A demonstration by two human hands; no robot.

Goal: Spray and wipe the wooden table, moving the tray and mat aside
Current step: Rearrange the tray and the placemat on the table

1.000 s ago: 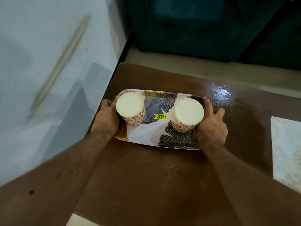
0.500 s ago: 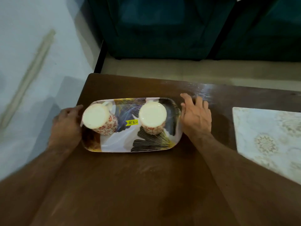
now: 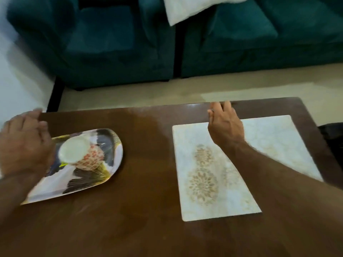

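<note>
The dark wooden table (image 3: 148, 210) fills the lower view. A leaf-patterned tray (image 3: 109, 169) lies at its left end with an upside-down dotted cup (image 3: 81, 154) on it. My left hand (image 3: 24, 143) hovers over the tray's left part, fingers loosely curled, and covers that side, where a second cup stood earlier. A pale placemat (image 3: 213, 182) with gold flower prints lies on the right half of the table. My right hand (image 3: 224, 123) is open above the mat's far edge, fingers spread, holding nothing.
A teal sofa (image 3: 130, 39) with a white cushion (image 3: 194, 8) stands beyond the table, across a strip of beige floor (image 3: 167, 91). A white wall (image 3: 16, 86) is at the left. A dark object (image 3: 332, 138) sits off the table's right edge.
Both hands have let go of the tray. My right hand moved right, over the placemat. The view has swung to the right, so the tray now sits at the left.
</note>
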